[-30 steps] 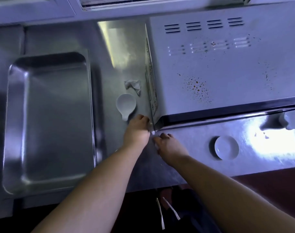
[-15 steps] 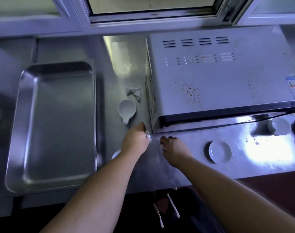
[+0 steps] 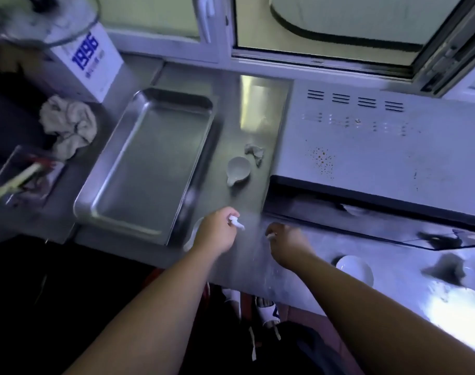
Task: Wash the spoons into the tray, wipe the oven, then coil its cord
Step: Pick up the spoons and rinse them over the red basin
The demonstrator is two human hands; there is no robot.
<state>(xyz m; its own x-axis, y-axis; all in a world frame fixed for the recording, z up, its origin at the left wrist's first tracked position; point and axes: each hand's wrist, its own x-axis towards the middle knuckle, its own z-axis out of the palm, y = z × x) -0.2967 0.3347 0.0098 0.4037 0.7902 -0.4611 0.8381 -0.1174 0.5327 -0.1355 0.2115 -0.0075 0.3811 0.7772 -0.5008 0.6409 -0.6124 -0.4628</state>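
Two hands sit low over the steel counter, and my left hand is curled shut around a small white scrap, perhaps paper or tissue, whose end pokes out between thumb and fingers. My right hand is curled beside it, knuckles up; something pale shows at its fingertips, but I cannot tell whether it is pinching anything.

Just beyond my left hand and a little toward the right one lies a white ceramic soup spoon, bowl up, its short handle pointing back at my left hand, so its long axis runs nearly along my reach. Past the spoon is a small crumpled grey wad. Under my left wrist, a pale rounded edge peeks out, maybe another spoon; too hidden to say.

Outward from my left hand lies the shallow rectangular stainless steel tray, with nothing in it. Beyond my right hand stands the white metal oven, its top speckled with brown spots. A small white round dish rests beside my right forearm. I see no cord.

My left hand is nearer the spoon, I judge, once it drops the scrap.
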